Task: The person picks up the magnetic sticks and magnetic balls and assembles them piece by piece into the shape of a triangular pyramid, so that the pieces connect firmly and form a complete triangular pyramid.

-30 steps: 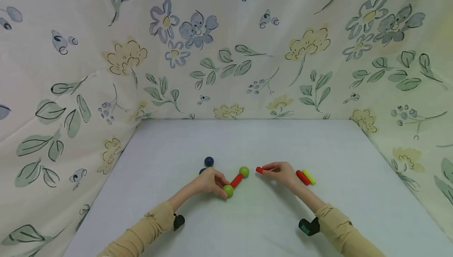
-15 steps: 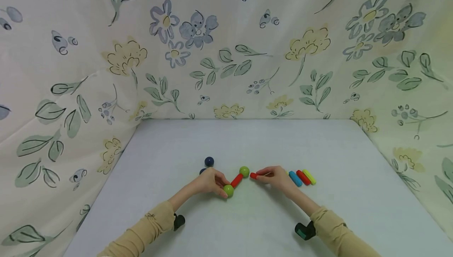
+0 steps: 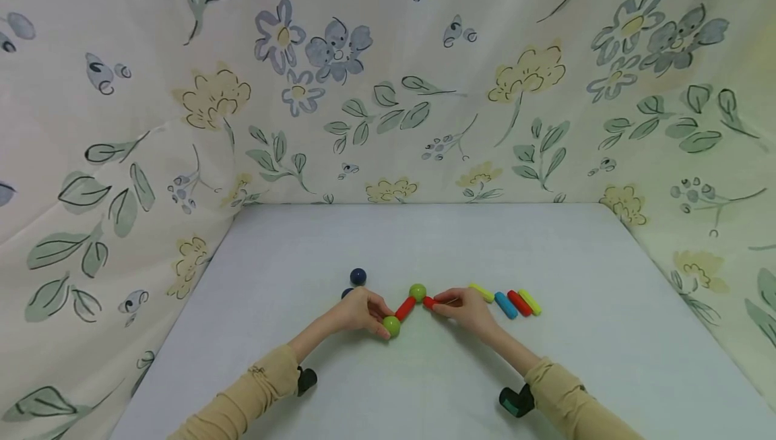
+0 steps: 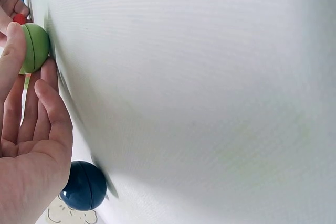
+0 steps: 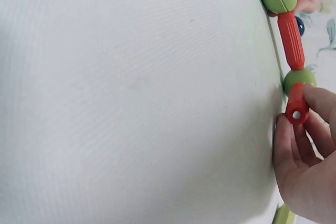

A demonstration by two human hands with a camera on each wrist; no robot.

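Note:
In the head view my left hand (image 3: pixel 364 312) holds the near green ball (image 3: pixel 391 326) between thumb and fingers. A ribbed red rod (image 3: pixel 405 308) links that ball to a second green ball (image 3: pixel 417 292) farther back. My right hand (image 3: pixel 465 309) pinches another red rod (image 3: pixel 430 302), its far end right at the second green ball. The right wrist view shows a round silvery spot in the near end of this pinched rod (image 5: pixel 297 106). Close by the left hand lies a dark blue ball (image 4: pixel 84 186), partly covered by it in the left wrist view.
Two dark blue balls, one at the back (image 3: pixel 358 277), sit left of the joined pieces. To the right lie a yellow rod (image 3: pixel 482 293), a blue rod (image 3: pixel 506 306), a red rod (image 3: pixel 519 302) and another yellow rod (image 3: pixel 530 302). A floral cloth (image 3: pixel 388 89) hangs behind the white table (image 3: pixel 388 386).
My right hand has moved left and slightly nearer, bringing its red rod up to the far green ball. The blue rod and a yellow rod have come into view. The left hand stays put.

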